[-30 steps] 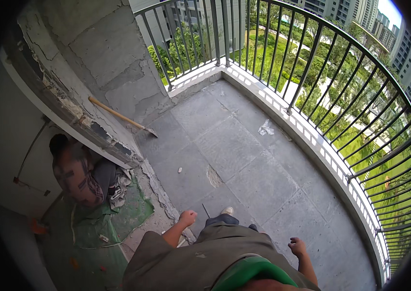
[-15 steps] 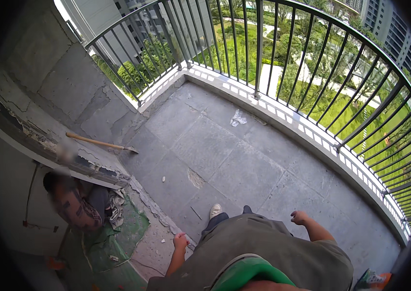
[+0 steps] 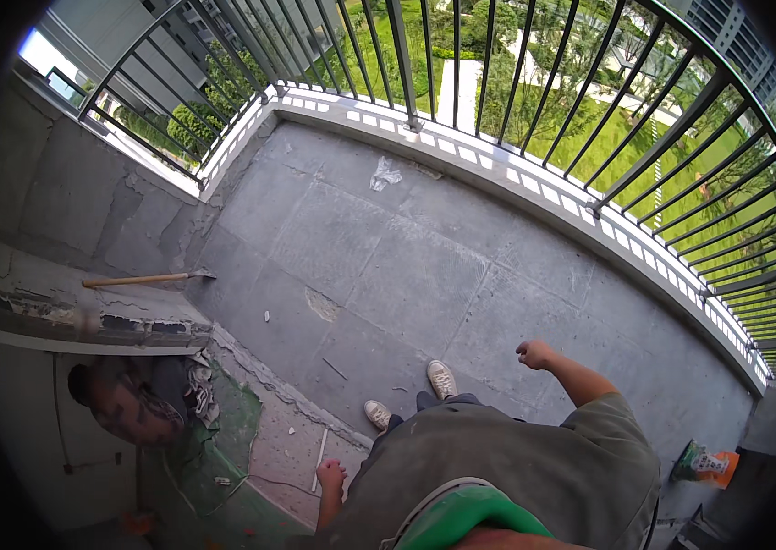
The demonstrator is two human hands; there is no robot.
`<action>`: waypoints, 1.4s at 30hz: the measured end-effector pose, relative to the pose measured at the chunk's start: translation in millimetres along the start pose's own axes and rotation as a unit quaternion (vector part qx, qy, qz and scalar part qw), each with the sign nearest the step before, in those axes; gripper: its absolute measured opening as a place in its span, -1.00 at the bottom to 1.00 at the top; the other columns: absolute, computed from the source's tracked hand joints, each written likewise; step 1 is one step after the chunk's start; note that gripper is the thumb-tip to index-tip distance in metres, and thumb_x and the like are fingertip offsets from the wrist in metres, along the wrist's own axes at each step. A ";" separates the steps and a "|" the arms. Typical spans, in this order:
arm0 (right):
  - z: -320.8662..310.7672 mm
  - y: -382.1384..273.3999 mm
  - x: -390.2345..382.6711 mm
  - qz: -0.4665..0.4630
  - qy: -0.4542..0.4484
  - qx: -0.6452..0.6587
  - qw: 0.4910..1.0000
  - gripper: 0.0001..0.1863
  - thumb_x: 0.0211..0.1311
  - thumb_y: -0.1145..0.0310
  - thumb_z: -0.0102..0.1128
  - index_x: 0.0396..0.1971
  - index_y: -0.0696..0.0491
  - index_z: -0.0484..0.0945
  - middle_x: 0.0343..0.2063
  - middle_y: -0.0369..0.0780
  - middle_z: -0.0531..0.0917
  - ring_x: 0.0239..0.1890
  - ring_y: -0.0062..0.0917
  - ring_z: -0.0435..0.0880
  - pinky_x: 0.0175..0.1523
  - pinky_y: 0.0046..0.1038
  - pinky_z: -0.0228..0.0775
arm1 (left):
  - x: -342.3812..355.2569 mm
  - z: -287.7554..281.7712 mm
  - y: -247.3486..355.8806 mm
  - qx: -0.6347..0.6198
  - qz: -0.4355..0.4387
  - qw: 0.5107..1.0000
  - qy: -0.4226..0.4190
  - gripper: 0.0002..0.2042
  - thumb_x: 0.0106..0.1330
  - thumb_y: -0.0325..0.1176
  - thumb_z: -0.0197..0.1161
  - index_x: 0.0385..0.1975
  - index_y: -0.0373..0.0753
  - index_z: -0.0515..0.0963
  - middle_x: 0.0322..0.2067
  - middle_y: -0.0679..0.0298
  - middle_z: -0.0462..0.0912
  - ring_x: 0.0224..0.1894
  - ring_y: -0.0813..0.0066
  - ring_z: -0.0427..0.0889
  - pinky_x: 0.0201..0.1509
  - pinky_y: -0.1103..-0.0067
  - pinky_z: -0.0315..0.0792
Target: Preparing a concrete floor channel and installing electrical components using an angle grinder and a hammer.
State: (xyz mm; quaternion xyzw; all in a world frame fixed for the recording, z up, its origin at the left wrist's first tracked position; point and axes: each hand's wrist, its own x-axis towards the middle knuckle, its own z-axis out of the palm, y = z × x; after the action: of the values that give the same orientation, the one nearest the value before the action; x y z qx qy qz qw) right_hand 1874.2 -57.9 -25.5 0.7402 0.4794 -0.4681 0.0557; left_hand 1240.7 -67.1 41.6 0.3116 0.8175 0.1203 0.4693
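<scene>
My left hand (image 3: 331, 475) hangs low beside my body with its fingers curled in, and no object shows in it. Close by it, a thin white strip (image 3: 320, 458) lies over the rough floor near the doorway sill; the two do not appear to touch. Out in front of me and to the right, my right hand (image 3: 534, 355) is held above the grey tiles, fingers loosely curled, with nothing visible in the grip. Both of my light-coloured shoes (image 3: 441, 378) stand on the tiled floor (image 3: 415, 275).
A wooden-handled tool (image 3: 145, 280) with a metal head lies by the left wall. Below it another person (image 3: 136, 403) crouches near a green sheet (image 3: 236, 403). A dark railing (image 3: 403, 64) edges the balcony. Crumpled plastic (image 3: 385, 174) lies far off; a green-and-orange bag (image 3: 707, 465) stands at right.
The view has shifted to the right, so the tool and railing sit further left. Both shoes now show. My right hand has swung forward and my left hand has dropped back a little.
</scene>
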 end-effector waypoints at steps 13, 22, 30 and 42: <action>70.6 -48.6 -52.8 0.015 0.044 -0.055 0.997 -0.34 0.06 0.34 0.07 0.19 0.10 0.10 -0.01 0.09 0.43 0.09 -0.11 0.39 0.15 -0.25 0.26 | -61.9 -26.4 94.2 -0.166 0.266 0.948 -0.052 -0.85 0.18 -0.47 0.02 -0.28 -0.30 0.47 -0.20 0.17 0.51 -0.27 0.43 0.53 -0.19 0.52 0.45; 108.0 -208.8 -1.7 -0.151 0.033 -0.128 0.980 -0.53 0.03 0.30 0.15 -0.02 0.15 0.41 -0.24 0.00 0.61 -0.10 -0.22 0.57 0.02 -0.31 0.37 | -149.6 -51.3 -281.2 0.001 0.005 0.982 0.191 -0.69 0.10 -0.13 0.25 -0.62 -0.30 0.60 -0.68 0.21 0.58 -0.55 0.33 0.59 -0.35 0.46 0.45; 253.2 -338.6 -90.2 -0.277 -0.152 -0.240 0.918 -0.62 0.13 0.37 0.02 -0.02 0.14 0.42 -0.26 -0.06 0.61 -0.40 -0.42 0.64 -0.28 -0.43 0.47 | -299.2 101.6 -563.6 -0.553 -0.256 0.780 0.140 -0.86 0.20 -0.31 0.13 -0.50 -0.22 0.43 -0.66 0.28 0.41 -0.68 0.48 0.47 -0.69 0.55 0.32; 358.7 -480.5 -161.2 -0.400 -0.156 -0.552 0.714 -0.60 0.10 0.17 0.07 -0.02 -0.08 0.46 -0.10 -0.13 0.56 -0.02 -0.23 0.51 0.03 -0.26 0.35 | -290.8 183.2 -586.6 -0.261 -0.152 0.928 0.217 -0.91 0.18 -0.38 0.11 -0.46 -0.25 0.43 -0.48 0.19 0.50 -0.53 0.36 0.57 -0.51 0.43 0.54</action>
State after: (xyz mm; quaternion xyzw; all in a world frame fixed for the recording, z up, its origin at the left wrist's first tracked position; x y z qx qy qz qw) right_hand 1262.3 -97.8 71.7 0.2330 0.8885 -0.2076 0.3365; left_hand 1268.6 -721.3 -141.2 0.0166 0.8768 0.3209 0.3577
